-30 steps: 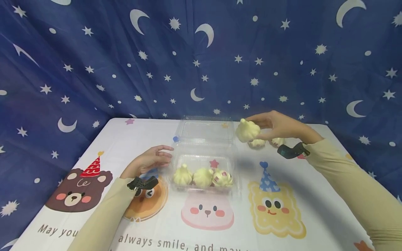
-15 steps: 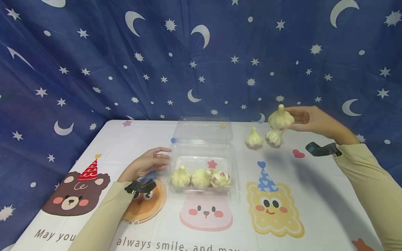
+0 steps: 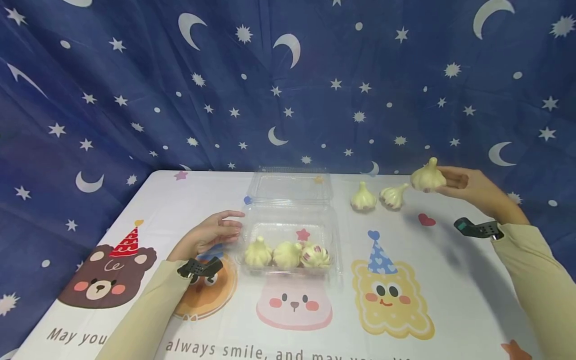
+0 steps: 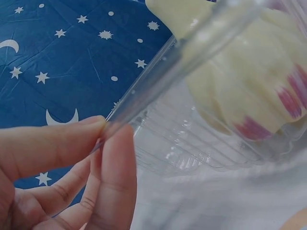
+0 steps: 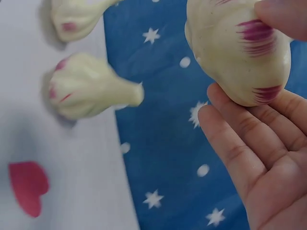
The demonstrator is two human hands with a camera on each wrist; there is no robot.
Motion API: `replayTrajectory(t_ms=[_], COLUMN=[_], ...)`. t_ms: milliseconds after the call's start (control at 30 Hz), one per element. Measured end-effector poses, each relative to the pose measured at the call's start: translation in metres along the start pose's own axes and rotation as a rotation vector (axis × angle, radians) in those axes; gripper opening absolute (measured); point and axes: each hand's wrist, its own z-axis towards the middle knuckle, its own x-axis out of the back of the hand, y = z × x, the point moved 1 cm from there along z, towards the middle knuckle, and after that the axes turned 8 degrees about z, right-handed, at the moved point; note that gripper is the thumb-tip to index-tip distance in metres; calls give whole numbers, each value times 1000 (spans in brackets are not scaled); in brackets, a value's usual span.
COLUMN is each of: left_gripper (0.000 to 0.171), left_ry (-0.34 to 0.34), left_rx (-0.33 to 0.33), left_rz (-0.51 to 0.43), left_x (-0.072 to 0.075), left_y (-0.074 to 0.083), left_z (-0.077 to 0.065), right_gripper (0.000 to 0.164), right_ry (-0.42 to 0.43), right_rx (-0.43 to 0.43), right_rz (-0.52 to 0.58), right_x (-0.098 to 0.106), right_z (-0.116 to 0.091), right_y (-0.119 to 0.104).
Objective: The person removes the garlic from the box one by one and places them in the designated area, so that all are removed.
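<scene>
My right hand [image 3: 472,189] grips a garlic bulb [image 3: 427,177] above the far right of the table; its purple-streaked base shows in the right wrist view. Left of it on the table are two more bulbs, an upright garlic bulb [image 3: 363,198] and a tilted garlic bulb [image 3: 393,196]. With thumb and finger, my left hand [image 3: 211,232] pinches the rim of a clear plastic box [image 4: 158,81] at its left side. Three garlic bulbs lie in a row along the box's near side, among them a purple-streaked bulb [image 3: 315,255] at the right end.
The box's hinged lid [image 3: 290,186] lies back toward the curtain. A dark blue curtain [image 3: 315,100] with moons and stars rises behind the white printed table cover [image 3: 342,310]. A black wrist camera [image 3: 477,228] sits on my right wrist.
My right hand has carried the held bulb rightward, away from beside the lid, uncovering the two bulbs on the table. My left hand stays at the box rim.
</scene>
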Motion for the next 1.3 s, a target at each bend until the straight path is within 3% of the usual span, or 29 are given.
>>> replayTrajectory(t_ms=[400,600,833,1067,1300], left_gripper=[56,56,58,57,58], left_ry=[-3,-4,-5,-6,-6], left_rx=[-4,-8,-2,-1,4], left_rz=[-21,-34,-39,-25,-31], left_x=[1,1,1,0,0], left_y=[0,0,2,2,0], left_z=[0,0,-1,-1,0], right_gripper=[70,62,73,75,75], right_ry=[32,50,50,68,68], right_rx=[-100,-84,-150,-194,-173], right_rz=[58,99,124,26,52], right_x=[-15,-19,-25,-31,-34], right_z=[-10,-14,-15,-12,-10], right_y=[60,80,96,107,113])
